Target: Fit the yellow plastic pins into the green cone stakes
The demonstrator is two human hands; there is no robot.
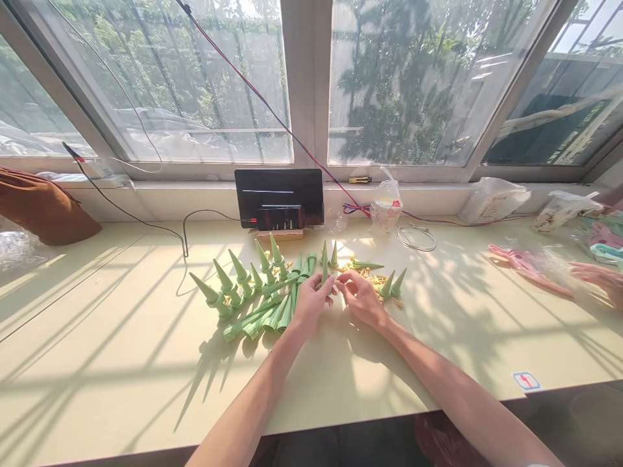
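Observation:
My left hand (310, 299) is closed around a green pointed spike (325, 267), its tip upward. Close beside it, my right hand (361, 298) has thumb and fingertips pinched near the spike's base; whatever is in them is too small to make out. Left of my hands lies a pile of hollow green cones (280, 311). Several collared green spikes (239, 267) stand upright behind and left of that pile. Small yellow pieces (379, 283) are scattered behind my right hand, partly hidden by it. Two green spikes (393, 284) stand at their right end.
A dark tablet (280, 185) leans by the window with a phone (280, 218) before it. A bagged cup (387, 206) and a coiled cable (416, 239) are to its right. Another person's hand (601, 280) is near pink plastic parts (528, 267) at the far right.

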